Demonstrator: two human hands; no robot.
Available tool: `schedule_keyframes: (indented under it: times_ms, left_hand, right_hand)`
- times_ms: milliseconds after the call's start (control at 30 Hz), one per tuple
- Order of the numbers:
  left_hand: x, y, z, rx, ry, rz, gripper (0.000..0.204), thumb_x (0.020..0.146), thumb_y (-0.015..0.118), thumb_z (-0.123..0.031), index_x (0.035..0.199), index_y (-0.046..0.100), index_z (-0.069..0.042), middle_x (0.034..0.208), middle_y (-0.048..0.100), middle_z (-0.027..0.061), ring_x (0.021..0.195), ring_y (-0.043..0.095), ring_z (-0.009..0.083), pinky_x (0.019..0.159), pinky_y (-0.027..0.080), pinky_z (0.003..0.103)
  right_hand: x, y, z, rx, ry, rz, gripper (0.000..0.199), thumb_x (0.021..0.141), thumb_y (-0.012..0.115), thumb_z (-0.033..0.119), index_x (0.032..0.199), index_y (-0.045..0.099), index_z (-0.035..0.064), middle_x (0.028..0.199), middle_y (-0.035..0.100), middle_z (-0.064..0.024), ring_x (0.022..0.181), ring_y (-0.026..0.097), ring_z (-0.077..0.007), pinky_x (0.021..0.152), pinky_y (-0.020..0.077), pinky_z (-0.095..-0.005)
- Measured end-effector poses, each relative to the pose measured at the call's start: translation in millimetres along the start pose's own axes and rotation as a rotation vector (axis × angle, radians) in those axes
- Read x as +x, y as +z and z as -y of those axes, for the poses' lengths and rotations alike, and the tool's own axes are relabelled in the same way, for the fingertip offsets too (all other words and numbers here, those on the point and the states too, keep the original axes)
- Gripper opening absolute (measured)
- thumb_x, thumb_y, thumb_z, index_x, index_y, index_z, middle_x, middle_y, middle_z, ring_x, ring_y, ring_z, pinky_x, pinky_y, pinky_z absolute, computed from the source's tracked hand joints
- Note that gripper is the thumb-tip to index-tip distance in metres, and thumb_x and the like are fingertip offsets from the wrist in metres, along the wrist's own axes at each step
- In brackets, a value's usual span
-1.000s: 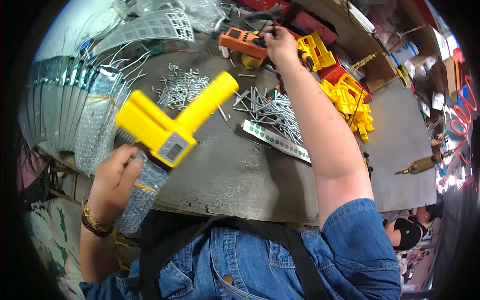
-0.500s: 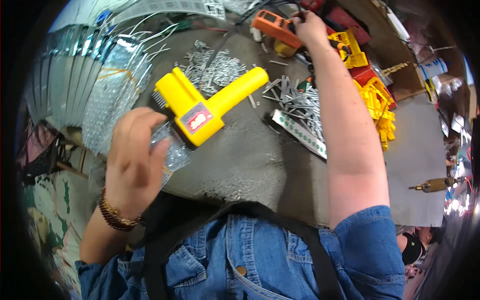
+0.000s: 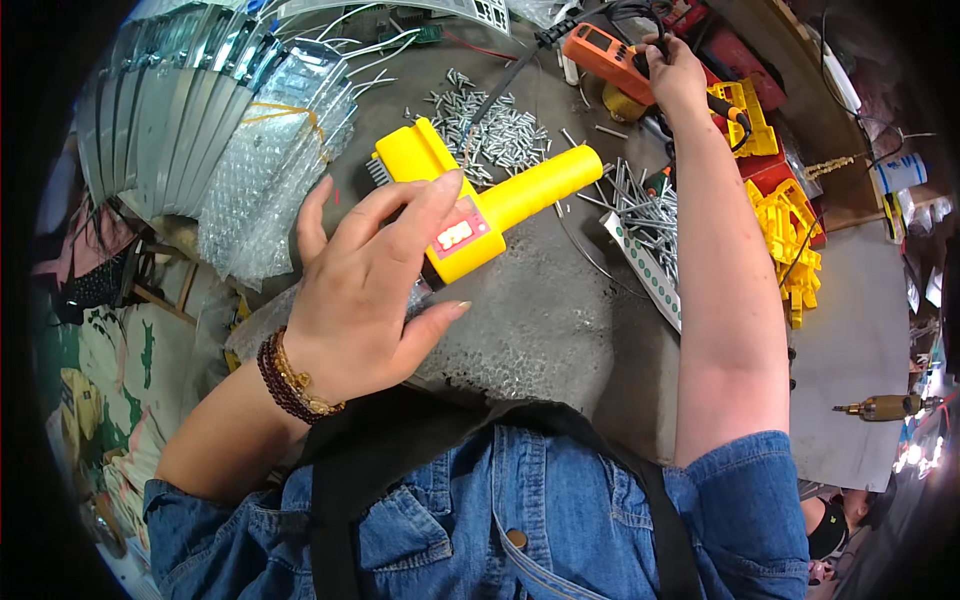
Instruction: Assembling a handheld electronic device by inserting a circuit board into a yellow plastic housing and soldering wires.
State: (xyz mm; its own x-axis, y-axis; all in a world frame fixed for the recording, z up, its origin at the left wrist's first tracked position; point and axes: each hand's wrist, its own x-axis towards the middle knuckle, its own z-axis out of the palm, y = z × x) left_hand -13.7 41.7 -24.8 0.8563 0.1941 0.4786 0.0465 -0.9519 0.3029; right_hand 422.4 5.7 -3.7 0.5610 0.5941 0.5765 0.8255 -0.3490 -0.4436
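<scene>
My left hand (image 3: 365,285) reaches over a yellow plastic tool (image 3: 485,255) with its fingers spread. The tool has a round handle, a lit red display panel and a row of metal teeth at its far-left end. The index fingertip overlaps the panel's edge; whether it touches, I cannot tell. At the far right, my right hand (image 3: 675,80) has its fingers closed round a black part at the end of an orange handheld device (image 3: 605,58) with a small screen. What exactly those fingers hold is partly hidden.
Small screws (image 3: 505,135) lie piled beyond the yellow tool, and longer screws (image 3: 645,215) lie beside a white strip (image 3: 645,270) with green dots. Bubble-wrapped parts (image 3: 265,185) stand at left. Yellow plastic parts (image 3: 785,230) are heaped at right, near a brass-coloured driver (image 3: 880,407).
My left hand has moved right and forward, its fingers spreading over the yellow tool. My right hand remains at the orange device. The whole view has shifted slightly.
</scene>
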Motion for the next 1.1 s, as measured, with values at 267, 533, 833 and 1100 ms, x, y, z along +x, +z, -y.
schedule_keyframes:
  times_ms: [267,533,833,1100]
  left_hand:
    - [-4.3,1.5,2.6,0.003,0.055,0.043,0.088,0.079,0.074,-0.021,0.147,0.024,0.004,0.135,0.059,0.0080,0.132,0.045,0.0304,0.115,0.013,0.058]
    - [-15.0,1.2,21.2,-0.387,0.083,-0.196,0.063,0.075,0.072,-0.005,0.134,0.050,0.002,0.085,0.065,0.0066,0.097,0.065,0.0261,0.105,0.035,0.048]
    - [-20.5,0.5,0.4,0.210,-0.217,0.126,0.091,0.078,0.076,-0.034,0.147,0.031,0.004,0.138,0.047,0.0224,0.129,0.044,0.0396,0.108,0.032,0.050]
    - [-22.4,4.0,-0.2,0.216,-0.252,0.160,0.094,0.079,0.075,-0.036,0.150,0.026,0.004,0.138,0.046,0.0237,0.130,0.044,0.0383,0.109,0.032,0.053]
  right_hand:
    - [0.7,1.9,-12.5,0.060,-0.019,-0.014,0.019,0.095,0.058,0.018,0.108,0.066,0.0070,0.099,0.074,-0.0102,0.099,0.068,-0.0290,0.089,0.0505,-0.0367]
    - [-3.7,1.2,-7.1,0.037,-0.017,-0.028,0.020,0.096,0.057,0.017,0.111,0.065,0.0059,0.100,0.074,-0.0098,0.099,0.069,-0.0268,0.089,0.0506,-0.0352]
    - [-1.4,3.7,-16.2,0.082,-0.019,-0.053,0.020,0.096,0.058,0.017,0.112,0.064,0.0055,0.101,0.073,-0.0108,0.098,0.069,-0.0266,0.088,0.0507,-0.0343]
    - [-0.1,6.6,-19.5,0.102,-0.036,-0.044,0.019,0.097,0.057,0.016,0.111,0.064,0.0057,0.101,0.073,-0.0121,0.098,0.069,-0.0275,0.087,0.0505,-0.0353]
